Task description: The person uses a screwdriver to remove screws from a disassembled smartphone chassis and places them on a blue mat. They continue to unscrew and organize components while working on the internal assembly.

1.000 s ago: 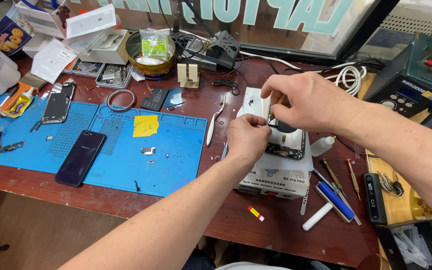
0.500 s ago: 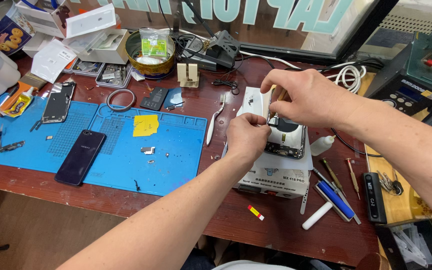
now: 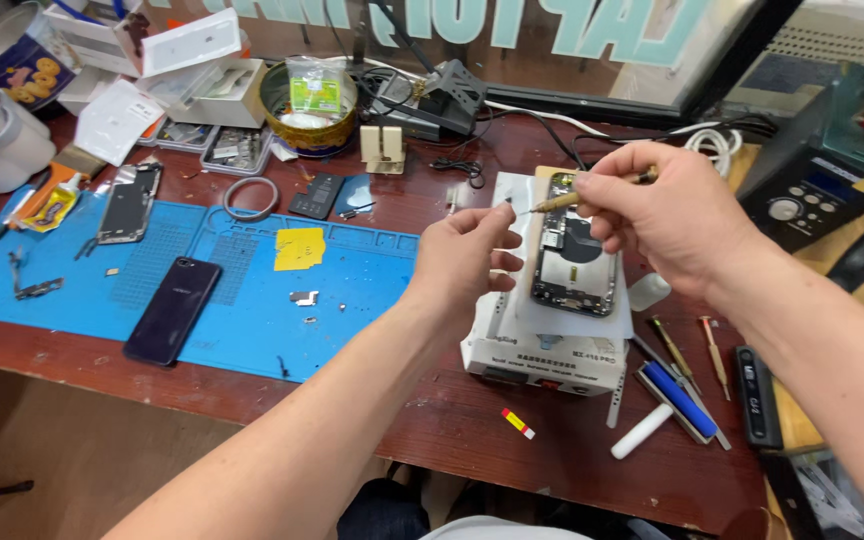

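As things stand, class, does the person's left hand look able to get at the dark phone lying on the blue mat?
Probably yes. The left hand hovers just right of the blue mat, and only a few small parts lie between it and the dark phone. Its fingers pinch something tiny, which may need setting down first.

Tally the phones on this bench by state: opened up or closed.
Opened phones: 2, the opened phone on the white box under the hands and the stripped phone at the mat's far left.
Closed phones: 1, the dark phone on the blue mat.
Total: 3
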